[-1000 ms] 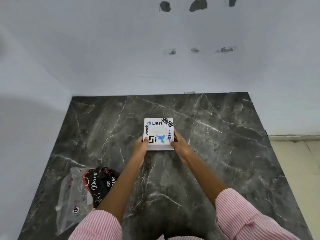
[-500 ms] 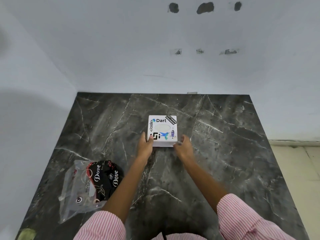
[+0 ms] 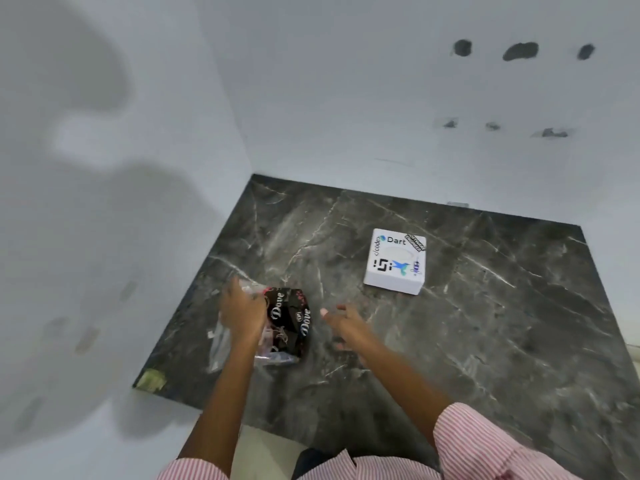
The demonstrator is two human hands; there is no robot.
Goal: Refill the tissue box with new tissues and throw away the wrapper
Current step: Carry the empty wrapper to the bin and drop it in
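Left of centre on the marble counter [image 3: 485,323], the left hand [image 3: 242,311] closes on the thin, crinkly, likely slippery wrapper [image 3: 287,323]; right hand [image 3: 343,323] hovers with fingers apart. Tissue box [image 3: 394,261] sits upper right.
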